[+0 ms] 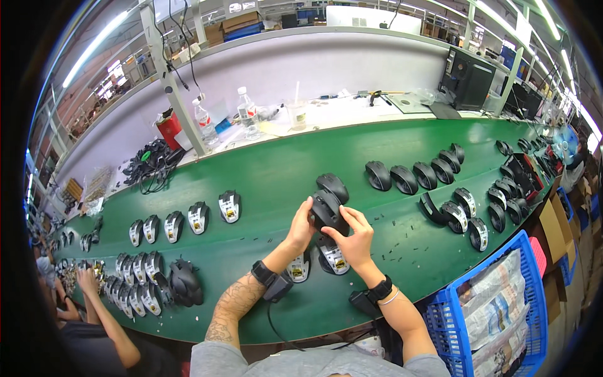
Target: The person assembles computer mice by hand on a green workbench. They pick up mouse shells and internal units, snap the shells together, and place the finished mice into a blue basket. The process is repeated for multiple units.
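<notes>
Between my two hands is a black computer mouse, held tilted above the green bench. My left hand grips its left side with the fingers closed around it. On the other side, my right hand pinches its lower right edge between thumb and fingers. Just beyond it sits another black mouse. Below my hands lie two opened mouse bodies, one silver and black shell beside the right hand and another opened mouse near my left wrist. The held mouse's underside is hidden.
A row of black mice stands at the right back. Opened mice line the left, with black covers stacked nearby. Small dark bits lie scattered right of my hands. A blue crate adjoins the bench; a co-worker's arm reaches in at left.
</notes>
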Demonstrator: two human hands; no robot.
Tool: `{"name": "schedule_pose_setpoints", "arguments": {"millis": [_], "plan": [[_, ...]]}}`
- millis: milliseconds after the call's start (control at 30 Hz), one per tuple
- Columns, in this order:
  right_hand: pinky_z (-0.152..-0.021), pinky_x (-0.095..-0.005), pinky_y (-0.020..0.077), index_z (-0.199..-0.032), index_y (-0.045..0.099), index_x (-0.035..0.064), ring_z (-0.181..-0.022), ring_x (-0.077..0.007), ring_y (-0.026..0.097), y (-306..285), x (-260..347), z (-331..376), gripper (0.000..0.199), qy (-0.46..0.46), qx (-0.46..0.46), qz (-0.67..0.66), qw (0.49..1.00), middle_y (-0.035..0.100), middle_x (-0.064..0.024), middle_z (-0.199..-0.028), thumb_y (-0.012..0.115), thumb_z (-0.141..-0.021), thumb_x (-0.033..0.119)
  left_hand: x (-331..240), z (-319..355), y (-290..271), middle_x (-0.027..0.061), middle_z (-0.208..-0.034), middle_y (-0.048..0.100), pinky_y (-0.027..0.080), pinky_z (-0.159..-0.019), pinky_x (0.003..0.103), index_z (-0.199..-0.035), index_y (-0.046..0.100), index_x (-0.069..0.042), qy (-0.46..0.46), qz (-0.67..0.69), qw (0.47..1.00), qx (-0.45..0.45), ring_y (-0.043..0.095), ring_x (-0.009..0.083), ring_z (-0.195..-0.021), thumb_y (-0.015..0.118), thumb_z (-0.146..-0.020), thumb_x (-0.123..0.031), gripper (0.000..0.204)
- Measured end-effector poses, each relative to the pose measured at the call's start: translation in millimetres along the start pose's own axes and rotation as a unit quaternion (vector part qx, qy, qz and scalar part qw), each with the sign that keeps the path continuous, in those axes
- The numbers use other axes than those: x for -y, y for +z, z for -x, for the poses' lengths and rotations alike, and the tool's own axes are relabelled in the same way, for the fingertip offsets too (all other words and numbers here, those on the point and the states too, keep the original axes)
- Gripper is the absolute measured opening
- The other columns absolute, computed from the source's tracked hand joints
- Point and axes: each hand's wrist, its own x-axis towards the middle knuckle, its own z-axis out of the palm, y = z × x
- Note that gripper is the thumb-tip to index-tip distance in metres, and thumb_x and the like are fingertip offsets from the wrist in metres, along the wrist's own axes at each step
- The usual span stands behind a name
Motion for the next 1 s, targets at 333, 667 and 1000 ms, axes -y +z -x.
{"name": "schedule_pose_setpoints", "arguments": {"millis": [333, 667, 1000], "plan": [[-0.081, -0.0341, 0.0498, -0.112, 0.062, 0.0002, -0.095, -0.0273, 0.06, -5, -3, -4, 0.053, 0.017, 0.017, -0.005, 1.0, 0.06, -0.0143, -0.106, 0.08, -0.063, 0.011, 4, 10, 13, 0.0078, -0.107, 0.055, 0.048, -0.079, 0.03, -0.12, 0.036, -0.007, 0.069, -0.132, 0.989, 0.02, 0.055, 0.0163, -0.1, 0.067, -0.079, -0.008, 0.051], [-0.096, -0.0374, 0.0392, -0.127, 0.051, 0.0023, -0.116, -0.0295, 0.045, 5, -8, 2, 0.052, 0.039, 0.077, -0.024, 0.996, 0.049, -0.017, -0.125, 0.066, -0.082, 0.024, 1, 2, -5, 0.0081, -0.101, 0.055, 0.054, -0.075, 0.032, -0.114, 0.04, -0.006, 0.149, -0.111, 0.98, -0.069, 0.06, 0.0191, -0.092, 0.072, -0.07, 0.002, 0.055], [-0.075, -0.028, 0.0473, -0.085, 0.058, 0.0046, -0.078, -0.0117, 0.057, 7, -38, 6, 0.025, 0.366, 0.095, -0.513, 0.771, 0.062, -0.0036, -0.087, 0.057, -0.091, 0.029, -6, 5, 2, 0.0065, -0.101, 0.056, 0.049, -0.084, 0.033, -0.112, 0.043, -0.004, 0.149, -0.075, 0.985, -0.044, 0.058, 0.0177, -0.094, 0.073, -0.068, 0.001, 0.053]]}}
